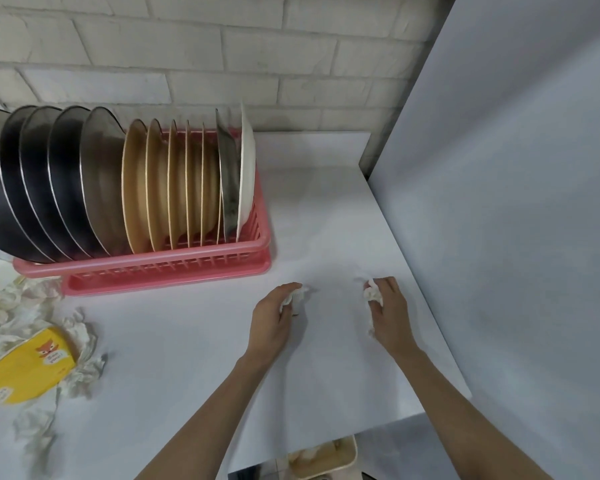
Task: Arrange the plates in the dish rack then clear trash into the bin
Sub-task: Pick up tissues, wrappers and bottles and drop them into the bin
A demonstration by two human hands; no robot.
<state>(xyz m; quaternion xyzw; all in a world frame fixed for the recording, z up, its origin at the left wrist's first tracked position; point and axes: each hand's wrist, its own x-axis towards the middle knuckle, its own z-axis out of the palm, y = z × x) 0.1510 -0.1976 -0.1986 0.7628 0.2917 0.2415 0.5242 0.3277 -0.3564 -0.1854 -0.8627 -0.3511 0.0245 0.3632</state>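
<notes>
1. Two bare forearms reach from the bottom edge over the white surface (pixel 187 341). Below its near edge a cream bin (pixel 350 457) shows, with pale trash inside.
2. The left hand (pixel 272 318) is low on the surface, and its fingers curl around a small white crumpled tissue (pixel 296 296).
3. The right hand (pixel 392 311) is well apart from the left one, also low on the surface. It grips a second crumpled tissue (pixel 373 293) between thumb and fingers.
4. At the left side of the surface lies a yellow packet (pixel 25 367) with a small fox picture. Many loose crumpled papers (pixel 84 337) are spread around it, and some touch the packet.
5. Farther back stands the pink dish rack (pixel 167 268), near the left hand but apart from it.
6. The plates stand on edge in the rack in one row. The dark plates (pixel 59 188) are at the left and lean to the left, the tan plates (pixel 160 188) are in the middle, and one grey plate (pixel 230 174) and one white plate (pixel 246 168) are at the right end.
7. Behind the rack is a white brick wall (pixel 222 46), and a plain grey panel (pixel 499 168) closes the right side of the surface.
</notes>
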